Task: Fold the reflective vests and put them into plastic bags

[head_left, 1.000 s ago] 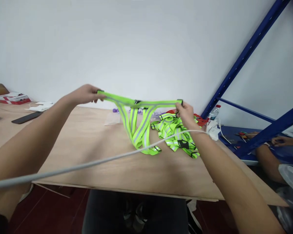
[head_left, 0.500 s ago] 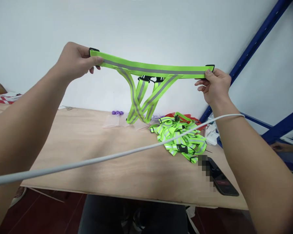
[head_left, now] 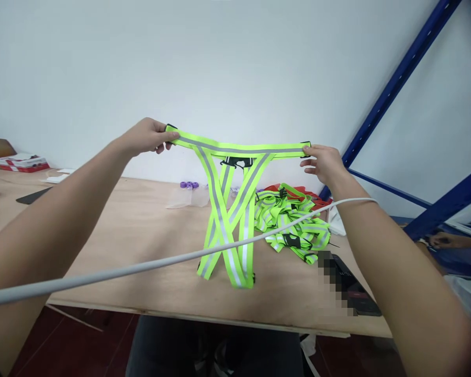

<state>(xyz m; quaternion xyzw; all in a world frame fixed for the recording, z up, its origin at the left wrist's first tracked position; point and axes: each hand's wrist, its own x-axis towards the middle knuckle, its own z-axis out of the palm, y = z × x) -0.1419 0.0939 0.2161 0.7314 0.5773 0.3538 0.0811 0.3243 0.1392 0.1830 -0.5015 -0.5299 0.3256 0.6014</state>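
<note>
A neon-green reflective vest made of straps with grey stripes is stretched between my two hands above the table. My left hand pinches the left end of its waist strap by a black slider. At the other end, my right hand is closed on the strap corner. Two shoulder straps cross below the waist strap and hang down in front of the tabletop. Black buckles show behind the waist strap. Whether the lower loops touch the table I cannot tell.
A heap of similar green straps lies right of centre, with red material behind it. A phone rests near the front right edge. A white cable crosses the view. Blue shelf posts stand right; purple pieces lie by the wall.
Both hands have come down and closer together, still holding the waist strap. The crossed straps now hang lower and longer, in front of the tabletop.
</note>
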